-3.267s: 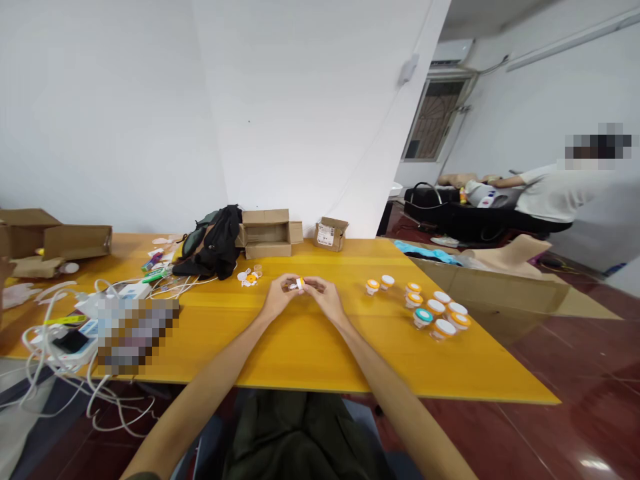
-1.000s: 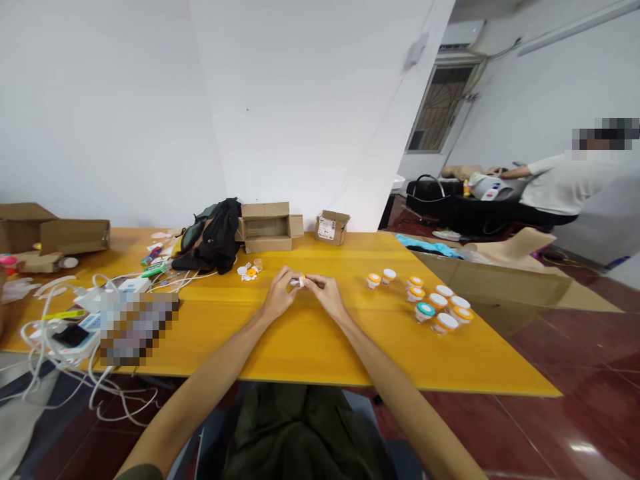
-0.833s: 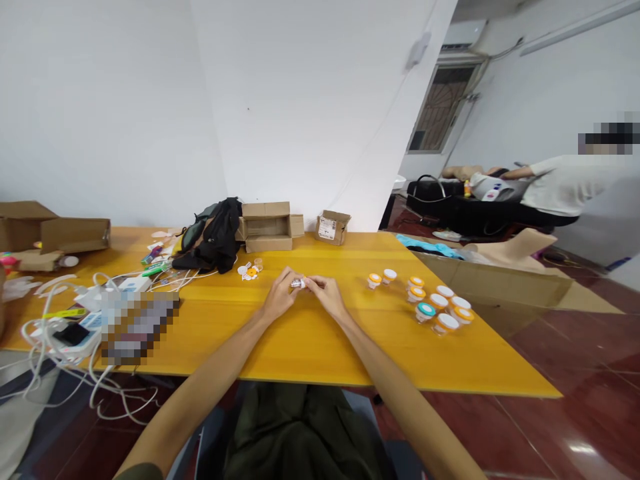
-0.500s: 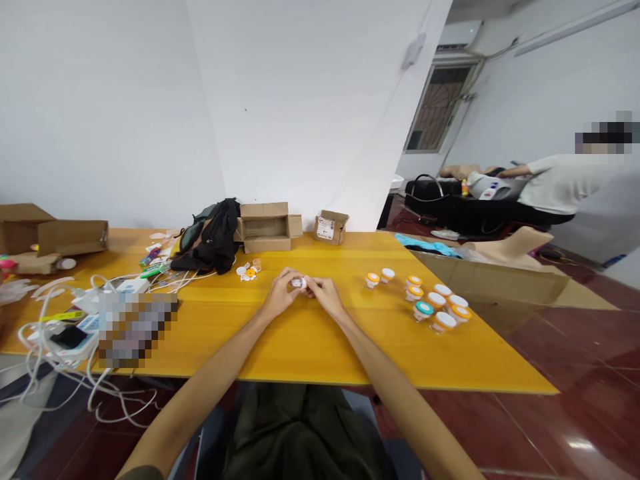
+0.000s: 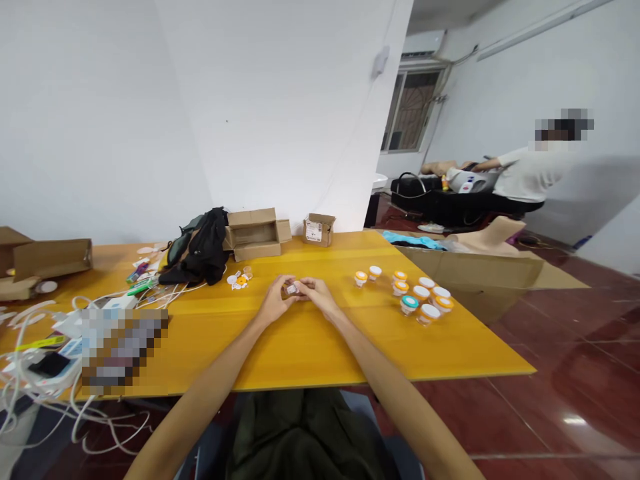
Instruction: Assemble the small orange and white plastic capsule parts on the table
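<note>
Between my two hands, just above the wooden table (image 5: 300, 353), is a small clear jar (image 5: 291, 289) with a printed label. My left hand (image 5: 275, 301) curls around its left side. From the right, the fingers of my right hand (image 5: 319, 297) are closed on it and cover part of it. Whether a lid sits on this jar I cannot make out. Off to the right stand several small clear jars with white and orange lids (image 5: 429, 313), and one has a teal lid (image 5: 409, 302). Loose white and orange lids (image 5: 241, 282) lie at the left, beyond my left hand.
A dark backpack (image 5: 200, 250), an open cardboard box (image 5: 256, 235) and a smaller box (image 5: 319, 230) line the back. Power strips and tangled white cables (image 5: 75, 333) cover the left end. A person in a white shirt (image 5: 530, 173) sits in the far right background.
The camera view has turned slightly right, so the scene sits further left. The jar's label now faces up toward me, and my right fingers have shifted over the jar.
</note>
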{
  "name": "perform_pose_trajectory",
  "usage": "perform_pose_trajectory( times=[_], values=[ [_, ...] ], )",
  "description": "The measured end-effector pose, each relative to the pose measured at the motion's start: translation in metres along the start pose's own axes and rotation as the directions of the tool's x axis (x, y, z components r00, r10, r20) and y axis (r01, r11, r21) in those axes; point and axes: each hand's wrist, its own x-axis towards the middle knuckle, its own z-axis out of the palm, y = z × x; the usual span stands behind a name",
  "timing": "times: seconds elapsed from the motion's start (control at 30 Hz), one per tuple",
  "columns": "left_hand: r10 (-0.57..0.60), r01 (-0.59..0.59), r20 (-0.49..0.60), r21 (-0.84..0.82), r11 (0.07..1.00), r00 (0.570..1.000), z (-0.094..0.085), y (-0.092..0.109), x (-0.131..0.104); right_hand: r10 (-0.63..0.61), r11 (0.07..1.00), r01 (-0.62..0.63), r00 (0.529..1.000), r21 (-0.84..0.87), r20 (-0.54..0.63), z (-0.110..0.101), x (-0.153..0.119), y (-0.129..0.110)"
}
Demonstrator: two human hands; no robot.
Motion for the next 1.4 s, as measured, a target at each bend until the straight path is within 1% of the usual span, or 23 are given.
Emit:
perform_pose_trajectory(
  times=[0.07, 0.1, 0.17, 0.2, 0.23, 0.27, 0.33, 0.4, 0.5, 0.6, 0.7, 0.8, 0.9, 0.97, 1.03, 1.1, 1.17, 1.23, 1.3, 1.4],
  values=[
    [-0.029, 0.029, 0.016, 0.006, 1.000, 0.999, 0.001, -0.004, -0.001, -0.066, 0.986, 0.054, 0.996, -0.156, -0.068, -0.009, -0.003, -0.005],
    [-0.038, 0.037, 0.021, 0.015, 0.999, 0.999, 0.001, -0.005, -0.001, -0.123, 0.961, 0.095, 0.988, -0.260, -0.092, -0.015, -0.007, -0.008],
    [-0.048, 0.046, 0.030, 0.039, 0.998, 0.998, 0.001, -0.007, -0.001, -0.242, 0.863, 0.169, 0.965, -0.476, -0.097, -0.033, -0.021, -0.015],
    [-0.050, 0.048, 0.033, 0.052, 0.997, 0.998, 0.001, -0.008, -0.001, -0.307, 0.782, 0.193, 0.947, -0.593, -0.097, -0.044, -0.030, -0.017],
    [-0.051, 0.048, 0.037, 0.066, 0.997, 0.998, 0.001, -0.008, -0.002, -0.367, 0.679, 0.197, 0.925, -0.707, -0.095, -0.056, -0.040, -0.019],
    [-0.051, 0.047, 0.043, 0.079, 0.996, 0.998, 0.001, -0.008, -0.002, -0.410, 0.569, 0.171, 0.907, -0.805, -0.097, -0.068, -0.049, -0.020],
    [-0.044, 0.038, 0.062, 0.106, 0.994, 0.997, 0.002, -0.008, -0.002, -0.457, 0.361, 0.062, 0.882, -0.930, -0.119, -0.092, -0.067, -0.020],
    [-0.028, 0.017, 0.080, 0.137, 0.990, 0.996, 0.003, -0.007, -0.003, -0.481, 0.199, -0.036, 0.867, -0.979, -0.130, -0.113, -0.078, -0.017],
    [-0.004, -0.014, 0.086, 0.198, 0.980, 0.996, 0.002, -0.005, -0.004, -0.523, 0.009, -0.078, 0.850, -0.997, -0.071, -0.129, -0.083, -0.013],
    [0.008, -0.025, 0.064, 0.275, 0.961, 0.998, -0.004, -0.004, -0.004, -0.559, -0.111, -0.096, 0.829, -0.989, -0.018, -0.128, -0.082, -0.014],
    [-0.005, 0.010, -0.013, 0.368, 0.930, 1.000, -0.021, -0.005, -0.001, -0.619, -0.196, -0.104, 0.784, -0.975, 0.041, -0.117, -0.082, -0.018],
    [-0.049, 0.121, -0.162, 0.472, 0.873, 0.986, -0.050, -0.011, 0.003, -0.662, -0.213, -0.073, 0.744, -0.974, 0.089, -0.103, -0.082, -0.020],
    [-0.121, 0.254, -0.267, 0.546, 0.798, 0.956, -0.081, -0.020, -0.001, -0.672, -0.189, 0.029, 0.725, -0.981, 0.151, -0.089, -0.076, -0.019],
    [-0.176, 0.322, -0.299, 0.563, 0.761, 0.938, -0.097, -0.028, -0.006, -0.664, -0.173, 0.113, 0.721, -0.978, 0.200, -0.078, -0.070, -0.015],
    [-0.230, 0.355, -0.282, 0.557, 0.751, 0.931, -0.106, -0.037, -0.011, -0.656, -0.150, 0.186, 0.716, -0.971, 0.239, -0.067, -0.063, -0.010],
    [-0.267, 0.363, -0.251, 0.539, 0.760, 0.931, -0.109, -0.047, -0.012, -0.633, -0.111, 0.242, 0.730, -0.964, 0.257, -0.056, -0.056, -0.004],
    [-0.286, 0.360, -0.219, 0.518, 0.776, 0.933, -0.107, -0.057, -0.008, -0.594, -0.056, 0.283, 0.762, -0.958, 0.259, -0.046, -0.050, 0.000],
    [-0.264, 0.331, -0.202, 0.503, 0.799, 0.943, -0.104, -0.066, -0.001, -0.537, 0.009, 0.309, 0.804, -0.951, 0.257, -0.037, -0.046, 0.004],
    [-0.217, 0.266, -0.158, 0.468, 0.842, 0.963, -0.102, -0.072, 0.006, -0.475, 0.071, 0.334, 0.840, -0.940, 0.262, -0.030, -0.042, 0.007],
    [-0.174, 0.195, -0.089, 0.406, 0.893, 0.981, -0.097, -0.073, 0.012, -0.417, 0.161, 0.356, 0.870, -0.920, 0.264, -0.023, -0.037, 0.011]
  ],
)
